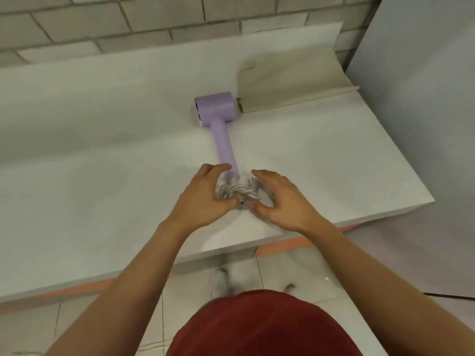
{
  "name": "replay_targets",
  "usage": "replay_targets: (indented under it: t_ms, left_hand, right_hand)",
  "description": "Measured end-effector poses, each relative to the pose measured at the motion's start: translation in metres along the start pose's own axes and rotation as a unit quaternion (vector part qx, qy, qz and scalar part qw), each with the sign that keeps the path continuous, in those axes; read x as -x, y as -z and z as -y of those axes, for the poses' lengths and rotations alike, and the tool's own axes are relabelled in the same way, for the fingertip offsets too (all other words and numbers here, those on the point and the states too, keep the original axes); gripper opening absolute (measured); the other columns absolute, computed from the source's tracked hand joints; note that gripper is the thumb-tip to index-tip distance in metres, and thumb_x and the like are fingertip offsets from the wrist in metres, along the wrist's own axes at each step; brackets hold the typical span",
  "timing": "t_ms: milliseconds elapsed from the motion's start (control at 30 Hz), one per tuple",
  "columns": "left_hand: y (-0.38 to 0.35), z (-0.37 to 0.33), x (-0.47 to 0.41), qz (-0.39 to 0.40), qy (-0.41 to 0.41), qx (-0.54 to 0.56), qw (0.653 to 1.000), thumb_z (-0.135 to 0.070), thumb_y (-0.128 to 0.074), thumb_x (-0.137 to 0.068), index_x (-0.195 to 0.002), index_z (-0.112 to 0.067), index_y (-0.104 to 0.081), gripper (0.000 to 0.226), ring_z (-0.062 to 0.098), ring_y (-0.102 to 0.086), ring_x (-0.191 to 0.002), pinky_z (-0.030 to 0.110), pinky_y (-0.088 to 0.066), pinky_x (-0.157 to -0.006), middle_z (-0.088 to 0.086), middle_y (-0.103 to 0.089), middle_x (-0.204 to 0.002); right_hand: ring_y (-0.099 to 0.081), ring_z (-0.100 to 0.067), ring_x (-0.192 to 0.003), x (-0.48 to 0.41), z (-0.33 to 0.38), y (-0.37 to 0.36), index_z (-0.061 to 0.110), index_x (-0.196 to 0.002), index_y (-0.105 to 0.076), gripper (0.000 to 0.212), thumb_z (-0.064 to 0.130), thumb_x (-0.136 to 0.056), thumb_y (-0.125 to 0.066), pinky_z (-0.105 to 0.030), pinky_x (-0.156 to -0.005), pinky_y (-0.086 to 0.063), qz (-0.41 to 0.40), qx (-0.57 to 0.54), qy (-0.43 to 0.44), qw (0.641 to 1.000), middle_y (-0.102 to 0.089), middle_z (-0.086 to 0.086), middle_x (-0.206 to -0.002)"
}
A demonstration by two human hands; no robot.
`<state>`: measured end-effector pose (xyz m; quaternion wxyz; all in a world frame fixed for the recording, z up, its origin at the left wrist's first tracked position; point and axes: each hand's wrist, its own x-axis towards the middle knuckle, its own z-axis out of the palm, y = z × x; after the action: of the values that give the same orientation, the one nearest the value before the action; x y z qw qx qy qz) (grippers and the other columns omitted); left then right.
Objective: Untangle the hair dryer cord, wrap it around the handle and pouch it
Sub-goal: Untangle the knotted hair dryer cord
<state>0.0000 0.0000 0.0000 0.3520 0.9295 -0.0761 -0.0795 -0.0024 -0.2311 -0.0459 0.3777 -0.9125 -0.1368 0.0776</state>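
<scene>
The white counter [90, 150] fills most of the view. Its front edge runs slantwise beneath both wrists to a corner at far right, and wide open surface stretches left of the task's things. A tiled wall [128, 21] bounds the back and a grey panel [424, 98] the right. The beige pouch [290, 73] lies flat at back right; its contents cannot be seen. The purple hair dryer [218, 109] lies with its head just beside the pouch and its handle pointing toward the person. The left hand [200, 199] cups the bundled cord [236, 192] at the handle's end, thumb touching it; whether it grips is unclear. The right hand [282, 201] hovers beside the cord, fingers curved and spread, holding nothing. The plug [252, 181] sticks up from the bundle.
</scene>
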Motion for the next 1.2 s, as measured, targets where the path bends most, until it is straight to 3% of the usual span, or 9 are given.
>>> replay_targets:
  t_ms: [133,233,467,600,733,933,1033,1100,1200]
  left_hand:
    - [-0.012,0.011,-0.004,0.060,-0.044,-0.028,0.997,-0.037,-0.071,-0.093,-0.133,-0.025,-0.063,0.043,0.018,-0.063,-0.104,0.033,-0.050,-0.090,-0.003,-0.064,-0.114]
    - [-0.009,0.011,-0.018,0.045,-0.081,0.000,0.996,-0.025,-0.066,-0.099,-0.118,-0.021,-0.072,0.021,0.016,-0.066,-0.089,0.034,-0.052,-0.082,-0.006,-0.071,-0.098]
    - [0.009,0.003,-0.059,0.079,-0.104,0.094,0.987,-0.023,-0.065,-0.099,-0.119,-0.030,-0.068,0.021,0.002,-0.069,-0.085,0.018,-0.054,-0.079,-0.014,-0.073,-0.102]
    - [0.013,-0.003,-0.073,0.086,-0.080,0.170,0.978,-0.030,-0.061,-0.103,-0.122,-0.033,-0.064,0.019,0.006,-0.073,-0.082,0.017,-0.056,-0.072,-0.011,-0.071,-0.103]
    - [0.010,-0.019,-0.086,0.082,-0.045,0.275,0.957,-0.028,-0.060,-0.104,-0.127,-0.035,-0.062,0.024,0.004,-0.073,-0.085,0.015,-0.055,-0.065,-0.013,-0.072,-0.099]
    - [0.002,-0.053,-0.103,0.034,-0.009,0.316,0.948,-0.026,-0.058,-0.105,-0.115,-0.041,-0.067,0.021,0.009,-0.073,-0.083,0.024,-0.058,-0.067,-0.012,-0.074,-0.092]
    - [-0.001,-0.066,-0.109,0.013,-0.004,0.289,0.957,-0.027,-0.059,-0.103,-0.107,-0.035,-0.067,0.011,0.009,-0.073,-0.080,0.025,-0.055,-0.067,-0.009,-0.076,-0.090]
    - [-0.001,-0.074,-0.112,0.010,-0.007,0.264,0.964,-0.033,-0.064,-0.098,-0.099,-0.033,-0.064,0.001,0.009,-0.073,-0.078,0.027,-0.054,-0.068,-0.009,-0.076,-0.087]
    - [-0.005,-0.089,-0.114,0.016,-0.012,0.192,0.981,-0.050,-0.071,-0.088,-0.089,-0.029,-0.057,0.025,0.019,-0.071,-0.075,0.045,-0.058,-0.073,-0.002,-0.075,-0.080]
  right_hand:
    - [-0.054,-0.021,-0.135,-0.005,0.005,-0.013,0.020,-0.143,-0.062,0.048,0.036,-0.099,-0.070,-0.025,-0.109,-0.038,0.001,0.016,0.000,1.000,-0.057,-0.002,-0.151]
    - [-0.059,-0.011,-0.125,-0.011,0.004,-0.007,0.017,-0.126,-0.074,0.028,0.026,-0.100,-0.071,-0.007,-0.100,-0.036,-0.021,-0.012,0.004,1.000,-0.066,0.002,-0.137]
    - [-0.067,-0.007,-0.118,-0.019,0.017,0.025,0.029,-0.128,-0.072,0.039,0.034,-0.090,-0.082,-0.032,-0.105,-0.053,-0.019,-0.202,-0.103,0.974,-0.069,0.015,-0.133]
    - [-0.070,-0.008,-0.112,-0.013,0.016,0.031,0.027,-0.130,-0.070,0.046,0.018,-0.087,-0.086,-0.024,-0.096,-0.055,0.014,-0.227,-0.097,0.969,-0.075,0.013,-0.122]
    - [-0.067,-0.011,-0.094,-0.015,0.005,0.046,0.025,-0.109,-0.075,0.023,0.013,-0.090,-0.083,-0.021,-0.085,-0.052,-0.020,-0.218,-0.092,0.971,-0.075,0.015,-0.101]
    - [-0.073,-0.020,-0.096,-0.020,-0.006,0.093,0.031,-0.117,-0.076,0.020,0.024,-0.098,-0.074,-0.026,-0.081,-0.060,-0.073,-0.322,-0.074,0.941,-0.077,-0.001,-0.111]
    - [-0.070,-0.018,-0.090,-0.023,-0.015,0.114,0.041,-0.103,-0.079,0.014,0.031,-0.102,-0.069,-0.021,-0.077,-0.056,-0.093,-0.253,-0.062,0.961,-0.077,0.003,-0.100]
    - [-0.069,-0.001,-0.087,-0.025,-0.019,0.125,0.048,-0.093,-0.080,0.018,0.032,-0.099,-0.072,-0.011,-0.078,-0.049,-0.108,-0.180,-0.057,0.976,-0.077,0.014,-0.094]
    - [-0.070,0.003,-0.097,-0.026,-0.025,0.139,0.046,-0.093,-0.078,0.012,0.037,-0.097,-0.074,-0.015,-0.085,-0.051,-0.138,-0.067,-0.038,0.987,-0.077,0.025,-0.098]
